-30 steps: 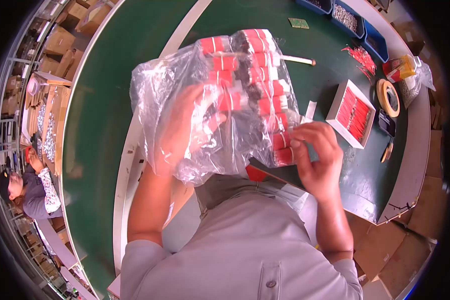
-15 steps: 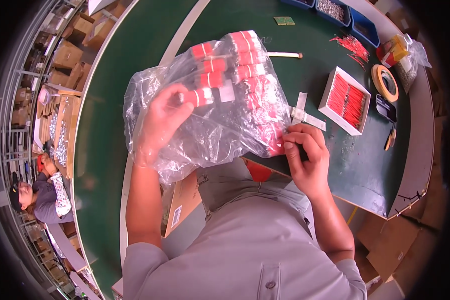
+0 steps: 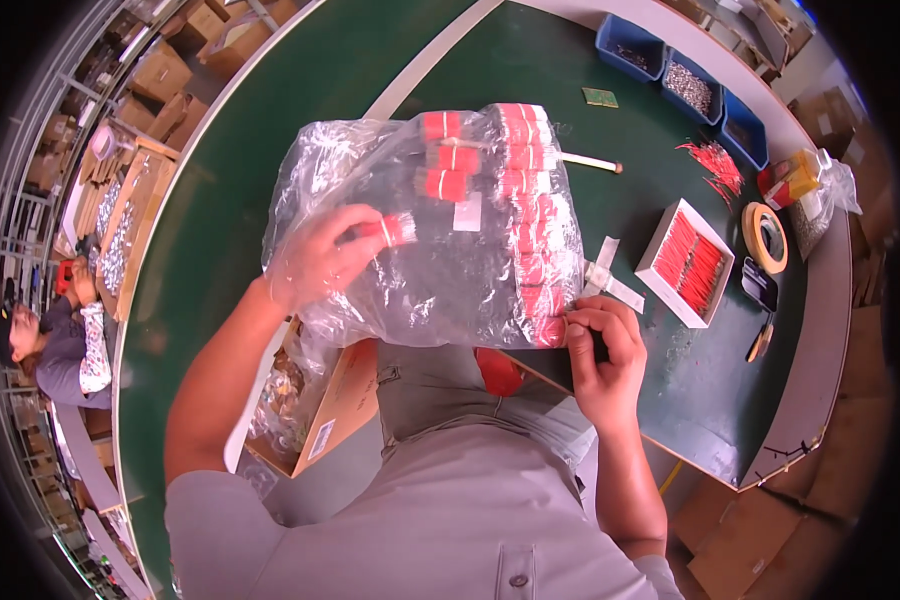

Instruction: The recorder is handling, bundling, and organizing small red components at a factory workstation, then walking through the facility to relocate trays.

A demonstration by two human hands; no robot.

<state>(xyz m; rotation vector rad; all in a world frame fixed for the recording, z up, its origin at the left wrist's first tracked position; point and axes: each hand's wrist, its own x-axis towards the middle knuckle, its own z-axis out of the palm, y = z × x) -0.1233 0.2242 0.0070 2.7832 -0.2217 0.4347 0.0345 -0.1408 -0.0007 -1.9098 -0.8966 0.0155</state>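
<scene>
A large clear plastic bag lies at the near edge of the green workbench. Several red bundles of short wire-like pieces with white ends, each bound by a white band, show through it. A packed column of these bundles runs down the bag's right side, and 3 others lie left of it. Reaching into the bag, my left hand is closed round one red bundle. My right hand pinches the bag's lower right corner beside the lowest bundle. A white paper slip shows through the plastic.
Right of the bag stands a white box of red wires. Beyond are loose red wires, tape rolls and blue bins. An open carton sits below the bench edge. Another person works at the far left.
My left hand has drawn its red bundle left and nearer, away from the other bundles in the bag. My right hand keeps its pinch at the corner. The whole view has shifted.
</scene>
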